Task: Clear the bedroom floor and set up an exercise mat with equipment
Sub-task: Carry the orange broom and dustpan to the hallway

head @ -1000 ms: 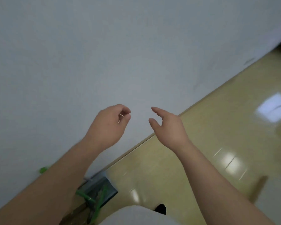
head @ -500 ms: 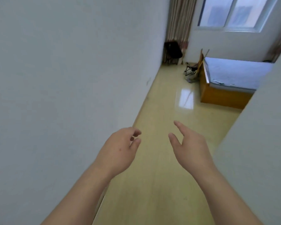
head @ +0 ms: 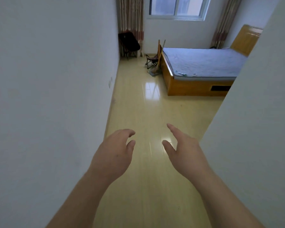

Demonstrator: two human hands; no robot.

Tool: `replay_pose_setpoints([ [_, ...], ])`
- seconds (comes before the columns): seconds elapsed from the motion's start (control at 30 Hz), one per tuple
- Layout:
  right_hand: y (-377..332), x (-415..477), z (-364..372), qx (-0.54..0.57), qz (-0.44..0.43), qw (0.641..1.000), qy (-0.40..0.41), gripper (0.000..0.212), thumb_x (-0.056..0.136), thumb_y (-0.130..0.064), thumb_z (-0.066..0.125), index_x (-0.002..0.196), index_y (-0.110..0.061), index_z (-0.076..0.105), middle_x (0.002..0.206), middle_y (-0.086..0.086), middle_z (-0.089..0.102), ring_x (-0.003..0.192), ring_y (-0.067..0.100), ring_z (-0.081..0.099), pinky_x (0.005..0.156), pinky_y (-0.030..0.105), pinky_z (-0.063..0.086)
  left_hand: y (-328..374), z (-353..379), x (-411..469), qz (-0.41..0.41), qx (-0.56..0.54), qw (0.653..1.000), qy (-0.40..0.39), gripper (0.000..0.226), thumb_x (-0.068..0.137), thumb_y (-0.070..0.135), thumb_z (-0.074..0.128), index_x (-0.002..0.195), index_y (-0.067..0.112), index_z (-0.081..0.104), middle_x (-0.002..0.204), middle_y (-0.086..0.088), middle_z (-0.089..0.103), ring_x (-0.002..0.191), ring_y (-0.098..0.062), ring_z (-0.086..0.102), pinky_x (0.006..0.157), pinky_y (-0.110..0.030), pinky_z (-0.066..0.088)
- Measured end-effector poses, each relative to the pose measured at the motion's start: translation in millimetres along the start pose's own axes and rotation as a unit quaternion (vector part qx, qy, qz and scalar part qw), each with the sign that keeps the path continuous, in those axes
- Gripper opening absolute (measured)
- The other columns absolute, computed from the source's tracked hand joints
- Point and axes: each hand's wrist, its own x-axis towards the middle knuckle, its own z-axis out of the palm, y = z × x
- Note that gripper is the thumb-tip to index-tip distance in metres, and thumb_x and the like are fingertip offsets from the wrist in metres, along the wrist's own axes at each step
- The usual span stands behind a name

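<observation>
The pale yellow bedroom floor (head: 138, 112) stretches ahead from a narrow passage. My left hand (head: 113, 153) and my right hand (head: 184, 150) are held out in front of me above the floor, both empty, with fingers relaxed and slightly spread. A small folding stool (head: 151, 60) and a broom with a dustpan (head: 155, 69) stand on the floor by the bed's near corner. No exercise mat or equipment is in view.
White walls (head: 48, 96) close in on both sides of the passage. A wooden bed with a blue mattress (head: 202, 63) fills the far right. A dark folding chair (head: 128, 43) stands in the far left corner by the curtains, under the window (head: 176, 7).
My view has swung up from the wall base and floor to the bedroom ahead. Both hands stay out in front, and the left fingers have uncurled.
</observation>
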Motion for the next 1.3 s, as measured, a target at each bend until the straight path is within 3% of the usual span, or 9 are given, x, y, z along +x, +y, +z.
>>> replay_pose_setpoints([
  [0.3, -25, 149, 38, -0.013, 0.045, 0.999, 0.011, 0.054, 0.103, -0.037, 0.052, 0.155, -0.031, 0.038, 0.132, -0.001, 0.064, 0.121, 0.018, 0.057, 0.100, 0.027, 0.042, -71, 3, 170, 0.026, -0.025, 0.999, -0.036, 0.033, 0.101, 0.032, 0.052, 0.133, 0.026, 0.059, 0.129, 0.012, 0.063, 0.118, -0.008, 0.058, 0.102, -0.026, 0.043],
  [0.43, -14, 225, 52, 0.012, 0.072, 0.997, 0.024, 0.056, 0.102, -0.038, 0.053, 0.155, -0.033, 0.036, 0.108, 0.003, 0.068, 0.116, 0.019, 0.061, 0.096, 0.025, 0.045, -83, 24, 249, 0.043, -0.028, 0.997, -0.063, 0.031, 0.102, 0.030, 0.052, 0.131, 0.026, 0.060, 0.127, 0.012, 0.063, 0.112, -0.007, 0.058, 0.098, -0.022, 0.041],
  [0.6, 2, 354, 69, 0.044, 0.072, 0.996, 0.036, 0.054, 0.102, -0.036, 0.054, 0.154, -0.031, 0.040, 0.138, -0.005, 0.063, 0.122, 0.015, 0.059, 0.101, 0.024, 0.042, -99, 43, 369, 0.040, -0.013, 0.996, -0.083, 0.032, 0.103, 0.030, 0.050, 0.134, 0.028, 0.059, 0.129, 0.014, 0.060, 0.115, -0.006, 0.056, 0.098, -0.021, 0.040],
  [0.8, -10, 533, 66, 0.038, 0.036, 0.998, 0.019, 0.053, 0.102, -0.036, 0.055, 0.153, -0.029, 0.041, 0.146, -0.007, 0.056, 0.130, 0.013, 0.054, 0.108, 0.022, 0.038, -127, 23, 530, 0.016, 0.021, 0.998, -0.064, 0.032, 0.103, 0.030, 0.051, 0.133, 0.026, 0.060, 0.130, 0.012, 0.061, 0.116, -0.008, 0.057, 0.098, -0.021, 0.040],
  [1.1, -35, 782, 91, 0.000, 0.008, 1.000, -0.005, 0.051, 0.103, -0.038, 0.053, 0.152, -0.033, 0.042, 0.139, -0.007, 0.061, 0.124, 0.012, 0.056, 0.105, 0.020, 0.036, -208, 41, 749, -0.020, -0.016, 0.999, -0.044, 0.031, 0.102, 0.030, 0.051, 0.131, 0.028, 0.061, 0.127, 0.014, 0.063, 0.111, -0.002, 0.055, 0.097, -0.023, 0.042],
  [1.3, -45, 942, 104, -0.017, 0.033, 0.999, 0.018, 0.050, 0.102, -0.038, 0.053, 0.151, -0.032, 0.044, 0.127, 0.001, 0.067, 0.122, 0.014, 0.055, 0.098, 0.020, 0.036, -257, 57, 923, 0.033, -0.030, 0.997, -0.057, 0.029, 0.101, 0.029, 0.054, 0.129, 0.027, 0.063, 0.125, 0.013, 0.066, 0.112, -0.004, 0.059, 0.097, -0.023, 0.044],
])
